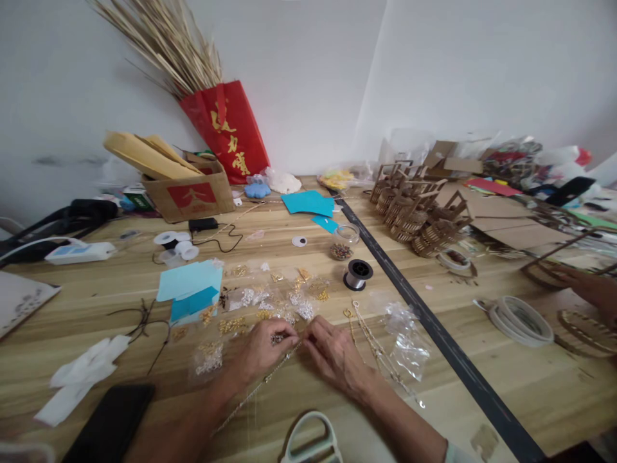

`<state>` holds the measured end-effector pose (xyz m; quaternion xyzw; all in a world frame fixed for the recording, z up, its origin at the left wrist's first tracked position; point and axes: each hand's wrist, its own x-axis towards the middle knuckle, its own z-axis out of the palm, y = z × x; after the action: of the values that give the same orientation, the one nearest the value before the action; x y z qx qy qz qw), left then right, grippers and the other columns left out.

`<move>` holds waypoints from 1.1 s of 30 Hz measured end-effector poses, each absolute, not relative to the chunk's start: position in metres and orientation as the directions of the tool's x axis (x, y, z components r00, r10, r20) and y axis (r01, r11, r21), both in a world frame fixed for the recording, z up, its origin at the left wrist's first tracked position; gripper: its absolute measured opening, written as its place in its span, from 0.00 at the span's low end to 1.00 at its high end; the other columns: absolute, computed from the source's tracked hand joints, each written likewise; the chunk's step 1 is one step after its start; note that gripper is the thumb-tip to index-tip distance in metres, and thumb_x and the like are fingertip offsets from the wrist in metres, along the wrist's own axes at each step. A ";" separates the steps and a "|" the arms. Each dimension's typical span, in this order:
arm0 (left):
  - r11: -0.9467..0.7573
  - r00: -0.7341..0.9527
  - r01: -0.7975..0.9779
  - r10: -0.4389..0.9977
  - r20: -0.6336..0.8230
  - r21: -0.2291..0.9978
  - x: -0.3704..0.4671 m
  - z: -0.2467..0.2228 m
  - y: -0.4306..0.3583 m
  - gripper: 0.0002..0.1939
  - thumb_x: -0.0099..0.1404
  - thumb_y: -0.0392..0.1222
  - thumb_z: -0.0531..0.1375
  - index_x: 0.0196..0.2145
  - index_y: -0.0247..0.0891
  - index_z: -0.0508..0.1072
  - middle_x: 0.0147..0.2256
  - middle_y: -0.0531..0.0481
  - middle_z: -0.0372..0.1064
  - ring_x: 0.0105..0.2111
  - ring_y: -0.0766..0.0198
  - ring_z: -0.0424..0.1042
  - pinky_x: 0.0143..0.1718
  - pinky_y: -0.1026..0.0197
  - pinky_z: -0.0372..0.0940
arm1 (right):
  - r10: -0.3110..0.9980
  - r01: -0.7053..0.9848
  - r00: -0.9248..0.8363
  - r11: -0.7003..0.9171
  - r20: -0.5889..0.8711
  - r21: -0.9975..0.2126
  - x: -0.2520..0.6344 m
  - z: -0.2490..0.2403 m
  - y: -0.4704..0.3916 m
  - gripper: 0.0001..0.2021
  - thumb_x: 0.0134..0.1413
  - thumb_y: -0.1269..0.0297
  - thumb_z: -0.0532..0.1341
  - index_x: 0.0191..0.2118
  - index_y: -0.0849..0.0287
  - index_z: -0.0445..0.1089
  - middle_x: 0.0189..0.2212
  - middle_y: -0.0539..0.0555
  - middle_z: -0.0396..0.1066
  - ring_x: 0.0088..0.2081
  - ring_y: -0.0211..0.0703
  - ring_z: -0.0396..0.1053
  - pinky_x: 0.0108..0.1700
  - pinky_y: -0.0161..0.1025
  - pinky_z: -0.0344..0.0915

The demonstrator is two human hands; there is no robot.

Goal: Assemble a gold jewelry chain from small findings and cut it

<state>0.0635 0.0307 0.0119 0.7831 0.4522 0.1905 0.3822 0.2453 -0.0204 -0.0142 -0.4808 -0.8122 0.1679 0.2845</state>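
Over the middle of the table, my left hand (263, 347) and my right hand (337, 357) meet almost fingertip to fingertip. Both are closed in a pinch on a thin beaded chain (266, 379), which trails down past my left forearm toward the near edge. My fingers hide its end. Small clear bags of gold findings (232, 325) and silver findings (304, 310) lie just beyond my hands. To the right of my right hand are finished-looking chains (369, 337) and crumpled clear plastic bags (407, 337). A spool of fine wire (357, 275) stands farther back.
Pale scissors handles (313, 437) lie at the near edge, a black phone (110, 421) at the left. A dark strip (409, 289) crosses the table. Beyond it stand small bamboo baskets (419, 209) and rolled tubing (520, 321). Another person's hand (588, 286) works at far right.
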 end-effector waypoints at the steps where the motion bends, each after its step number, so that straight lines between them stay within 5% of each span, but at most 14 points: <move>1: -0.301 0.518 0.573 0.854 -0.052 0.762 0.064 0.013 0.030 0.08 0.58 0.39 0.57 0.26 0.37 0.77 0.29 0.49 0.77 0.31 0.60 0.73 0.35 0.63 0.66 | 0.876 0.678 -0.379 0.483 0.299 -0.554 0.245 -0.013 -0.021 0.05 0.64 0.70 0.52 0.36 0.58 0.63 0.34 0.53 0.67 0.33 0.41 0.67 0.34 0.35 0.62; 20: -0.369 0.545 0.549 0.838 0.014 0.750 0.061 0.009 0.032 0.09 0.58 0.38 0.57 0.27 0.36 0.76 0.29 0.49 0.76 0.30 0.61 0.72 0.35 0.63 0.64 | 0.891 0.694 -0.372 0.452 0.258 -0.561 0.246 -0.010 -0.021 0.07 0.64 0.72 0.53 0.36 0.59 0.67 0.33 0.53 0.68 0.32 0.39 0.67 0.33 0.33 0.61; 33: -0.351 0.401 0.566 0.908 0.123 0.746 0.042 -0.014 0.053 0.08 0.61 0.39 0.58 0.29 0.36 0.76 0.29 0.48 0.77 0.31 0.61 0.74 0.35 0.62 0.66 | 0.935 0.624 -0.112 0.330 0.337 -0.708 0.249 -0.019 -0.012 0.07 0.60 0.71 0.52 0.33 0.58 0.66 0.29 0.53 0.68 0.28 0.40 0.65 0.30 0.34 0.60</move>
<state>0.0424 0.0530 -0.0143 0.7756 0.4751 0.2721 0.3142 0.2495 -0.0124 -0.0194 -0.5428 -0.7181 0.2011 0.3864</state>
